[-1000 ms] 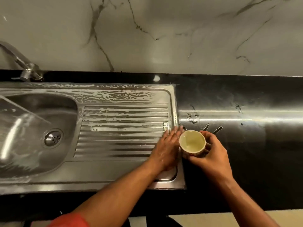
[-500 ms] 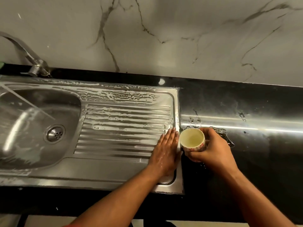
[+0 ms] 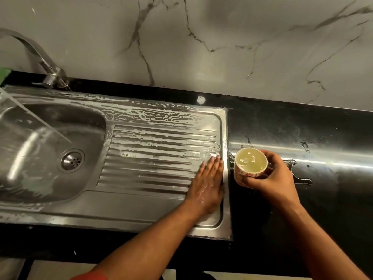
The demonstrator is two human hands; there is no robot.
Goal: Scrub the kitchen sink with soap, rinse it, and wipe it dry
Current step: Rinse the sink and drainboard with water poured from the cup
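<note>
Head view | left hand [image 3: 207, 184] flat on sink [image 3: 141, 201] drainboard | right hand [image 3: 272, 178] grips cup [image 3: 250, 164]

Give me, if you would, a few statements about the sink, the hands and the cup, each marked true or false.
1. The left hand lies flat on the ribbed drainboard of the sink. True.
2. The right hand holds an empty cup. False: the cup has pale liquid in it.
3. The cup is in the basin. False: it is over the black counter, just right of the sink's edge.
4. White suds streak the drainboard. True.
5. A cloth covers the drain. False: the drain is uncovered.
</note>
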